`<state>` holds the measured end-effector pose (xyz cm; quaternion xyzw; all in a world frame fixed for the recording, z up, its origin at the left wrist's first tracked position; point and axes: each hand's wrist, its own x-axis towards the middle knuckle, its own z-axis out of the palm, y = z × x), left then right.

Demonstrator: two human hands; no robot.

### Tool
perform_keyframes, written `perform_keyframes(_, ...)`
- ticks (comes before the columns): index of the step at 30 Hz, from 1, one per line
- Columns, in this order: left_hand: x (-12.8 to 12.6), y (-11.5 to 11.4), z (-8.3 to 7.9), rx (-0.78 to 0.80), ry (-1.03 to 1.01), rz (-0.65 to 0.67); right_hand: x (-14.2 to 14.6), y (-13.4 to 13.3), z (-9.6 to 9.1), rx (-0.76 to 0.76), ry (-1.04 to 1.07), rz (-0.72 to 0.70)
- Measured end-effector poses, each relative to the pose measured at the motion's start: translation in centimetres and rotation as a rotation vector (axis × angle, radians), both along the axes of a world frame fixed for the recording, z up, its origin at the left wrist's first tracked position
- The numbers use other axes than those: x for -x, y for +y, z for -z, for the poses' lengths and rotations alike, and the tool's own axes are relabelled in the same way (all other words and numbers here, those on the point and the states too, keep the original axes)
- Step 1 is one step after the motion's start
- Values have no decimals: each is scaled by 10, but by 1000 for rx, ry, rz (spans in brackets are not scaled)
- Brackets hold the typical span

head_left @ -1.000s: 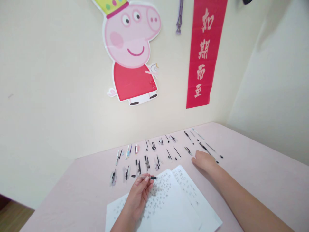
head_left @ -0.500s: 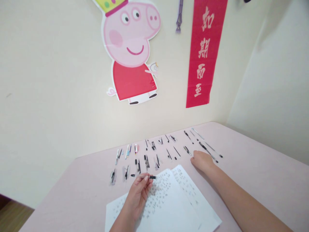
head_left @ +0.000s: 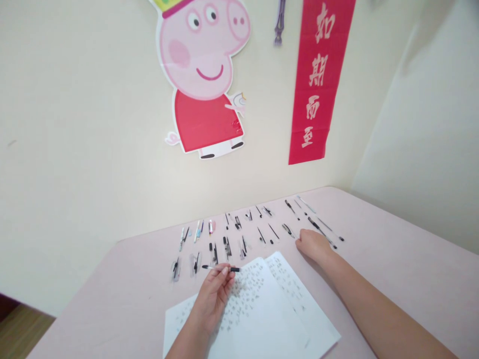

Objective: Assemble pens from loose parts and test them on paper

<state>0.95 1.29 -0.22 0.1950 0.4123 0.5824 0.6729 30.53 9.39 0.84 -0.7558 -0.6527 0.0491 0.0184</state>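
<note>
My left hand (head_left: 217, 291) is closed around a slim pen (head_left: 235, 269), held level above the upper part of the written-on paper (head_left: 269, 324); dark ends stick out on both sides of the fingers. My right hand (head_left: 314, 244) rests on the table at the right with its fingers curled, and whatever they may hold is hidden. Just left of it lie black pen parts (head_left: 288, 230). Right of it is a long black-and-clear pen (head_left: 322, 232).
Several pens, caps and refills (head_left: 227, 247) lie in rows along the back of the pink table (head_left: 123, 299). On the wall are a pig cutout (head_left: 209, 119) and a red banner (head_left: 312, 99).
The view has tilted down slightly, so wall things sit a little higher. My left hand keeps the pen with hardly any shift; my right hand stays in the same place.
</note>
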Motion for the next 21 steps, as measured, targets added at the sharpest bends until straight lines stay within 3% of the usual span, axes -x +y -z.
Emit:
perform_keyframes(6, 0, 1, -1, -19, -22, -25, -3, 0, -4, -32, 32, 15)
perform_keyframes(9, 2, 1, -2, -27, -32, -38, 4, -4, -13, -134, 181, -7)
perform_keyframes(11, 2, 1, -2, -30, -38, -47, 14, -9, -21, -166, 390, -115)
perform_keyframes(15, 4, 3, -2, -36, -48, -83, 41, -26, -35, -4, 729, -431)
perform_keyframes(17, 4, 4, 0, -36, -56, -99, 53, -35, -39, 113, 829, -569)
perform_keyframes(21, 5, 5, 2, -34, -70, -106, 68, -49, -42, 251, 873, -684)
